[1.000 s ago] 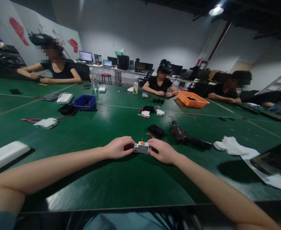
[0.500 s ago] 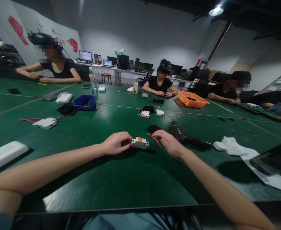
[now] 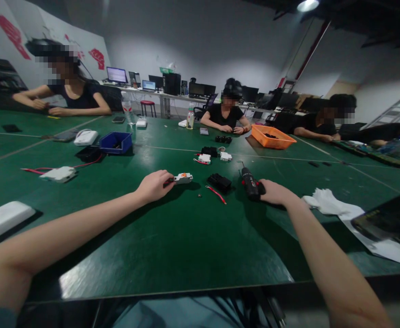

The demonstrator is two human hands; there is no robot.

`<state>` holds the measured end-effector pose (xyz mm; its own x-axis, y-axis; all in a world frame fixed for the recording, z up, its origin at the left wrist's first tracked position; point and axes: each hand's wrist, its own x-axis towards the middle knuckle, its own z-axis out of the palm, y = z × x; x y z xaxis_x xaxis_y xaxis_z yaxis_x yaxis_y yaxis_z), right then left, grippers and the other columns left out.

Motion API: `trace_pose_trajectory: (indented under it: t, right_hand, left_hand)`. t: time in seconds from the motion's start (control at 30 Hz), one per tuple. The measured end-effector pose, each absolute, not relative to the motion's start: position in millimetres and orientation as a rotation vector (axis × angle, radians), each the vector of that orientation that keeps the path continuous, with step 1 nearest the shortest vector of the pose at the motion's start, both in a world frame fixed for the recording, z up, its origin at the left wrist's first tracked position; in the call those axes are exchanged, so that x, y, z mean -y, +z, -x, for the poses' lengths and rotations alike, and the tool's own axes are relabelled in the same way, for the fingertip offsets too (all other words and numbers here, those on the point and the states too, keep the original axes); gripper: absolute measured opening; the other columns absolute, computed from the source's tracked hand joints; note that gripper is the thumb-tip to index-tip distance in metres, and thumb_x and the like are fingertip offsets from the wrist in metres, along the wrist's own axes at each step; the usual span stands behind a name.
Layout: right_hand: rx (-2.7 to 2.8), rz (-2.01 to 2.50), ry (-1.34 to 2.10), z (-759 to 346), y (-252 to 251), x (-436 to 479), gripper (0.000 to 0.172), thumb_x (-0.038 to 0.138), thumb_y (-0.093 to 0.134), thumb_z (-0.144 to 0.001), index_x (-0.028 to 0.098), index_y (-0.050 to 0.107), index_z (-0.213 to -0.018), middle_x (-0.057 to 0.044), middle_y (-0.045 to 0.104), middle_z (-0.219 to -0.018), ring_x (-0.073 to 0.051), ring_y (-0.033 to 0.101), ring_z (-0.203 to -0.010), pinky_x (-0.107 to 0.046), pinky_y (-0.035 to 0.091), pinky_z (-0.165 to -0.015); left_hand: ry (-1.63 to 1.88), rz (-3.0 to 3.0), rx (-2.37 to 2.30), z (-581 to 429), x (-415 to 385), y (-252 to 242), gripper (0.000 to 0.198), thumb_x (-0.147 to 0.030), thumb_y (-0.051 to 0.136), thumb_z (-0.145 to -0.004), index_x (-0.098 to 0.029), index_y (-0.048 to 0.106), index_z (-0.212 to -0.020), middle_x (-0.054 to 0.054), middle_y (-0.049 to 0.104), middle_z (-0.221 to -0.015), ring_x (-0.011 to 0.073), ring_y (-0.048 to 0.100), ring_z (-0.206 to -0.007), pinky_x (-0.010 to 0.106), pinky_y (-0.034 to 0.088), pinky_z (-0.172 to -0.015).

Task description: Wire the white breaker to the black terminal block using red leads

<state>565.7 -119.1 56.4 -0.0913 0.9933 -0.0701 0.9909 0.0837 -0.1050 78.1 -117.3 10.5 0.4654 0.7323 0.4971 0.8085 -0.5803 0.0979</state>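
My left hand [image 3: 154, 186] pinches one end of a small white breaker with an orange switch [image 3: 183, 178], which rests on the green table [image 3: 186, 237]. My right hand [image 3: 275, 193] is wrapped round the handle of a black electric screwdriver [image 3: 250, 183] lying on the table. Between the hands lie a loose red wire [image 3: 216, 194], a tiny screw [image 3: 200, 196] and a black block [image 3: 220, 182].
Further out sit more white and black breaker parts [image 3: 206, 158], a blue bin [image 3: 116, 142], an orange tray [image 3: 272, 137] and a white unit with red wires [image 3: 59, 173]. White gloves [image 3: 326, 202] and a dark tablet [image 3: 387, 218] lie right. Several people work across the table.
My right hand let go of the breaker and red wire, moved right and closed on the screwdriver. My left hand slid the breaker a little farther away. The red wire now lies on the table.
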Motion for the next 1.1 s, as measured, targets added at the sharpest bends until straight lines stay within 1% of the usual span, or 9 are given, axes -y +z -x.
trace_pose_trajectory:
  t: [0.13,0.27,0.43,0.53,0.63,0.73,0.8,0.9,1.1]
  right_hand:
    - [2.305,2.199,0.201,-559.8,53.4,113.5,0.056,0.055,0.070,-0.071,0.015,0.061,-0.110,-0.017,0.070,-0.102,-0.031,0.068,-0.087,-0.036,0.048,-0.069]
    - [2.180,2.220,0.208,-564.2,54.6,111.1,0.050,0.053,0.070,-0.071,0.017,0.063,-0.105,-0.017,0.070,-0.101,-0.032,0.068,-0.088,-0.037,0.048,-0.070]
    - [1.980,1.788,0.186,-542.4,64.0,120.6,0.045,0.042,0.068,-0.069,0.016,0.062,-0.105,-0.015,0.070,-0.097,-0.031,0.066,-0.089,-0.040,0.049,-0.077]
    - [1.735,1.402,0.565,-506.6,74.7,142.7,0.036,0.044,0.060,-0.074,0.020,0.061,-0.101,-0.009,0.067,-0.086,-0.026,0.064,-0.080,-0.039,0.051,-0.073]
    - [1.601,1.135,1.065,-467.0,85.8,175.2,0.031,0.040,0.050,-0.078,0.021,0.059,-0.100,-0.004,0.059,-0.074,-0.021,0.059,-0.065,-0.036,0.049,-0.063]
    - [1.452,1.068,1.412,-436.6,90.4,204.6,0.034,0.041,0.045,-0.079,0.019,0.060,-0.099,-0.008,0.063,-0.085,-0.018,0.055,-0.058,-0.035,0.047,-0.057]
    - [1.332,1.072,1.611,-423.3,87.6,217.3,0.034,0.039,0.046,-0.077,0.017,0.063,-0.097,-0.009,0.064,-0.085,-0.016,0.053,-0.055,-0.033,0.045,-0.055]
    - [1.282,1.100,1.758,-411.9,78.6,226.9,0.034,0.036,0.053,-0.073,0.015,0.066,-0.095,-0.007,0.064,-0.077,-0.015,0.052,-0.053,-0.030,0.043,-0.053]
    - [1.401,1.111,1.757,-404.9,70.0,232.6,0.037,0.037,0.059,-0.073,0.013,0.068,-0.100,-0.005,0.067,-0.073,-0.014,0.051,-0.052,-0.027,0.038,-0.049]
  left_hand:
    - [-0.721,2.518,1.334,-76.6,115.8,10.4,0.024,-0.036,0.051,-0.095,-0.018,0.065,-0.103,0.008,0.067,-0.097,0.0207,0.062,-0.087,0.030,0.045,-0.070]
    - [-0.732,2.448,1.376,-72.5,110.7,9.7,0.025,-0.036,0.050,-0.095,-0.018,0.065,-0.102,0.008,0.067,-0.095,0.0211,0.062,-0.086,0.031,0.045,-0.070]
    - [-0.770,2.410,1.445,-70.6,104.9,8.0,0.025,-0.037,0.050,-0.095,-0.018,0.066,-0.101,0.008,0.067,-0.095,0.0205,0.062,-0.085,0.030,0.045,-0.068]
    - [-0.802,2.407,1.501,-72.1,104.7,6.8,0.024,-0.037,0.052,-0.094,-0.019,0.066,-0.101,0.007,0.067,-0.094,0.0197,0.062,-0.084,0.029,0.044,-0.066]
    - [-0.809,2.401,1.519,-73.5,105.6,6.3,0.024,-0.037,0.053,-0.093,-0.019,0.067,-0.101,0.007,0.066,-0.092,0.0192,0.062,-0.083,0.029,0.044,-0.066]
    - [-0.773,2.414,1.466,-74.6,106.7,6.4,0.022,-0.033,0.053,-0.093,-0.019,0.067,-0.101,0.007,0.066,-0.094,0.0192,0.061,-0.084,0.030,0.044,-0.069]
    - [-0.736,2.427,1.403,-75.9,107.5,6.6,0.021,-0.030,0.052,-0.093,-0.019,0.067,-0.103,0.008,0.066,-0.095,0.0197,0.061,-0.086,0.032,0.045,-0.072]
    - [-0.687,2.441,1.322,-78.5,109.3,6.9,0.021,-0.028,0.051,-0.093,-0.019,0.066,-0.104,0.008,0.067,-0.097,0.0210,0.061,-0.089,0.034,0.045,-0.076]
    - [-0.638,2.452,1.266,-81.7,114.5,8.3,0.022,-0.027,0.050,-0.094,-0.018,0.066,-0.105,0.009,0.066,-0.096,0.0217,0.061,-0.089,0.035,0.045,-0.076]
